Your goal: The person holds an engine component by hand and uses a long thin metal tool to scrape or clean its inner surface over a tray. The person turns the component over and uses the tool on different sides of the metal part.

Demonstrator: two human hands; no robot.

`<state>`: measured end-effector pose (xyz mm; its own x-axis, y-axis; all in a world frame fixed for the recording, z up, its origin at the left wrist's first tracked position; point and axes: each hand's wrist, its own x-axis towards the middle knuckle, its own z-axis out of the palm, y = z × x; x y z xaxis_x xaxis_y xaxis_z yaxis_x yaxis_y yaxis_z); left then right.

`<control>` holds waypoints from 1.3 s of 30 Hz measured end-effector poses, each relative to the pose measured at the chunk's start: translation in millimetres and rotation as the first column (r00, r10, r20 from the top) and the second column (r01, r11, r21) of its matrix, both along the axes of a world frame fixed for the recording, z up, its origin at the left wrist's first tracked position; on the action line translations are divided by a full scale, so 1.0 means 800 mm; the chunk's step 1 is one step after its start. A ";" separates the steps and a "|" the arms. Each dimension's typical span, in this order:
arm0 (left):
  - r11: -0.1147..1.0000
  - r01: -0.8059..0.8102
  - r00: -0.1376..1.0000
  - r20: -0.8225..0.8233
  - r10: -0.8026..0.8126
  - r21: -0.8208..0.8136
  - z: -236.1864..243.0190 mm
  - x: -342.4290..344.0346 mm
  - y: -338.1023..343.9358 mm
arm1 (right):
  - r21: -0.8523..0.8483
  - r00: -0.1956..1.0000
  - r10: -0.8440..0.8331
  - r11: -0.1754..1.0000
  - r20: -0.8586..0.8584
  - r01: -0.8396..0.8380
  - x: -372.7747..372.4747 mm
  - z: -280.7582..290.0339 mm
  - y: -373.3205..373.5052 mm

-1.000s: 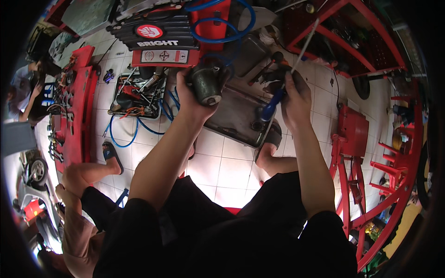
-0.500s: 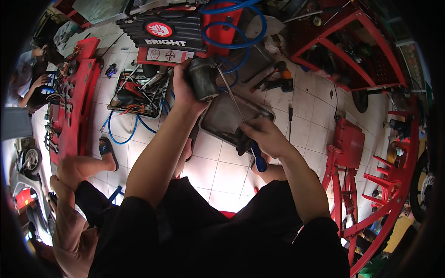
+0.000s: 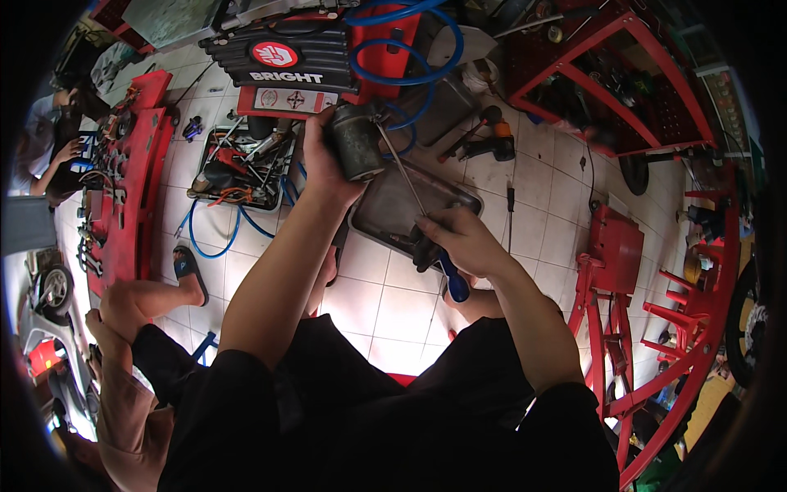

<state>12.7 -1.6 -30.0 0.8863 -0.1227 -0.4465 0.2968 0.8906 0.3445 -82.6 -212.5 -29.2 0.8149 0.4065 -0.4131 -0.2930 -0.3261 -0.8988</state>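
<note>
My left hand (image 3: pixel 324 156) grips a dark, scuffed metal cylinder (image 3: pixel 356 146) with a fitting on top. My right hand (image 3: pixel 459 238) is closed round a screwdriver with a long thin shaft (image 3: pixel 403 170) and a blue handle (image 3: pixel 456 282), along with a dark part (image 3: pixel 425 251) that I cannot make out well. The shaft's tip meets the fitting at the cylinder's upper right. Below and behind them on the tiled floor lies a shallow grey metal tray (image 3: pixel 385 197).
A tool-filled case (image 3: pixel 246 164) with blue hoses (image 3: pixel 211 250) lies left-centre. A red rail (image 3: pixel 143 189) with tools, a scooter (image 3: pixel 51 307) and two other people (image 3: pixel 57 152) (image 3: pixel 123 385) are left. A red cart (image 3: pixel 623 74), power tool (image 3: pixel 492 146) and red lift frame (image 3: pixel 615 246) are right.
My right hand has come down and leftward with the screwdriver, whose shaft now slants up-left to the cylinder. My left hand and the cylinder have shifted slightly up-left.
</note>
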 end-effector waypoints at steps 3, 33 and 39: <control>1.000 -0.013 1.000 -0.019 0.013 0.008 0.001 -0.001 -0.001 | -0.040 1.000 0.014 0.999 0.004 -0.014 -0.001 0.007 0.001; 1.000 0.003 1.000 -0.005 -0.003 -0.004 -0.009 -0.001 0.004 | -0.162 1.000 0.024 0.987 0.021 -0.020 -0.002 0.036 0.012; 1.000 -0.014 1.000 -0.006 0.014 -0.014 -0.008 -0.001 0.001 | -0.160 0.997 0.023 0.987 0.079 -0.010 0.000 0.029 0.011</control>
<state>11.6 -0.5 -36.6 0.8854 -0.1171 -0.4498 0.2865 0.8995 0.3299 -82.5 -203.9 -5.8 0.8421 0.3540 -0.4070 -0.2154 -0.4711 -0.8554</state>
